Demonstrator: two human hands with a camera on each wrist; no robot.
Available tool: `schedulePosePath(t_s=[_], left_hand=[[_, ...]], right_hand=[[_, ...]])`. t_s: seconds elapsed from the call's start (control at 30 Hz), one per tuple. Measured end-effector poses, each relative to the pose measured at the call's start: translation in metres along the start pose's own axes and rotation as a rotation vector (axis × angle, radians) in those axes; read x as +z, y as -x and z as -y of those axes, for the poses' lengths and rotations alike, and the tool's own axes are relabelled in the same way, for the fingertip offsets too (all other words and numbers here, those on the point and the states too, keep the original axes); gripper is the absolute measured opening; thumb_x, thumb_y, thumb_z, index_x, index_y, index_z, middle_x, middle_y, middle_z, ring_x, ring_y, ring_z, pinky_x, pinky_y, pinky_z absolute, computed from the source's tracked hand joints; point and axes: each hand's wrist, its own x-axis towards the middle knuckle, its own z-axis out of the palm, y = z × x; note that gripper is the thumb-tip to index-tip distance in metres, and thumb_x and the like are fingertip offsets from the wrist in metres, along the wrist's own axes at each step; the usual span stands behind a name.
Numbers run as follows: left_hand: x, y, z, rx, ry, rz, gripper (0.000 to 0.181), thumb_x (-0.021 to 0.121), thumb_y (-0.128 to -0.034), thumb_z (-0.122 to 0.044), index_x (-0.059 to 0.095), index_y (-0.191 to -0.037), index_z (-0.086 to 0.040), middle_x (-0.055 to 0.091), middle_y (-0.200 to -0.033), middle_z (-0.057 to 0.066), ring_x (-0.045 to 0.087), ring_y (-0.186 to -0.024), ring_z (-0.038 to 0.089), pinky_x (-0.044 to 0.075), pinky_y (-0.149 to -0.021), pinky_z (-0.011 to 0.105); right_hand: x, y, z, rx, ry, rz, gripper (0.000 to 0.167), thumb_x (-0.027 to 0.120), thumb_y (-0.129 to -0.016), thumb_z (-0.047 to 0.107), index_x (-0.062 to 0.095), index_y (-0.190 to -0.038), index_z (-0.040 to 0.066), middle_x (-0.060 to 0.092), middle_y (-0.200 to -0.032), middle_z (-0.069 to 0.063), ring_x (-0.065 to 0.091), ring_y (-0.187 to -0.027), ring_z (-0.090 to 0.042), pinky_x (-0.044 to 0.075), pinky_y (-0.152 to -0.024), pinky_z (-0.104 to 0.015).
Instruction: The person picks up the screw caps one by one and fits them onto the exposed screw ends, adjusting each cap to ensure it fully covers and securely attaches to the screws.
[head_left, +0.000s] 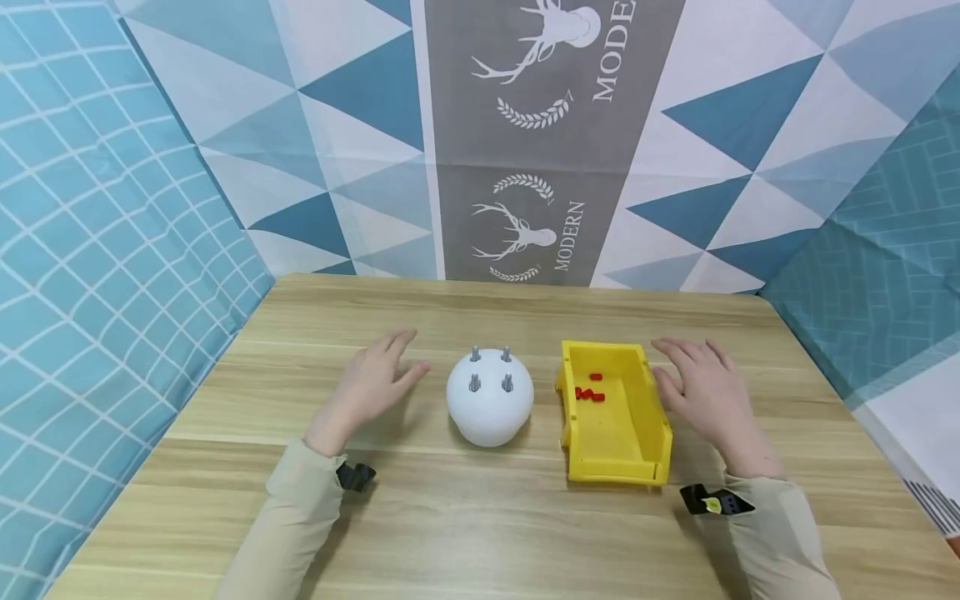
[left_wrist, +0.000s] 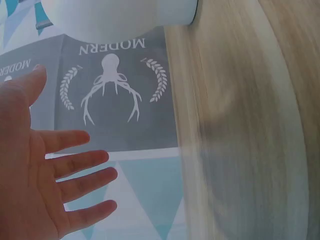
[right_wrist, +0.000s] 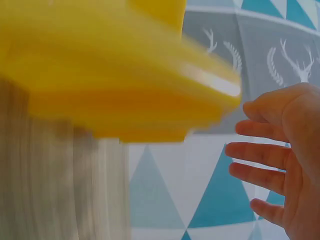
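Note:
A white rounded object with several metal threaded pins sticking up from its top stands on the table in the head view. To its left is my left hand, fingers extended and apart from it. On the right stands a yellow bin holding several small red pieces. Just beyond the bin's right wall my right hand hovers with relaxed fingers and holds nothing. The left wrist view shows the left palm bare; in the right wrist view the right hand is beside the blurred yellow bin.
The wooden table ends at a patterned cloth backdrop. A blue gridded cloth borders the left side, and a teal cloth the right. Dark wrist straps sit on both sleeves.

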Motion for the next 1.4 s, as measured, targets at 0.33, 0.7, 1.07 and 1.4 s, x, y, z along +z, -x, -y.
schedulePosePath(t_s=[0.33,0.7,1.07,1.4], left_hand=[[0.003,0.000,-0.007,0.022,-0.005,-0.022,0.061,0.043,-0.0911,-0.051,0.040,-0.136,-0.009,0.047,-0.133,0.016,0.045,-0.120,0.035,0.035,-0.097,0.054],[0.007,0.000,-0.017,0.080,0.064,0.000,0.059,0.047,-0.0904,-0.049,0.043,-0.135,-0.010,0.048,-0.133,0.014,0.045,-0.121,0.033,0.035,-0.099,0.052],[0.010,0.000,-0.024,0.112,0.103,0.035,0.069,0.039,-0.0870,-0.062,0.041,-0.137,-0.015,0.046,-0.136,0.009,0.043,-0.124,0.030,0.036,-0.099,0.051],[0.013,-0.001,-0.031,0.150,0.289,0.153,0.069,0.046,-0.0853,-0.060,0.035,-0.140,-0.019,0.044,-0.136,0.002,0.046,-0.121,0.024,0.039,-0.096,0.049]], right_hand=[[0.002,-0.006,0.026,-0.040,-0.020,0.101,0.036,0.059,-0.087,0.024,0.058,-0.118,0.006,0.060,-0.114,-0.016,0.050,-0.110,-0.033,0.024,-0.104,-0.052],[0.009,-0.016,0.053,-0.056,-0.072,0.219,0.035,0.057,-0.089,0.025,0.059,-0.118,0.007,0.060,-0.116,-0.013,0.051,-0.112,-0.033,0.029,-0.101,-0.054],[0.027,-0.022,0.062,-0.053,-0.166,0.329,0.034,0.053,-0.091,0.016,0.055,-0.121,0.002,0.058,-0.118,-0.016,0.053,-0.110,-0.033,0.041,-0.093,-0.050],[0.037,-0.025,0.063,-0.010,-0.185,0.447,0.038,0.053,-0.091,0.017,0.052,-0.124,-0.001,0.056,-0.120,-0.018,0.052,-0.110,-0.034,0.039,-0.095,-0.051]])
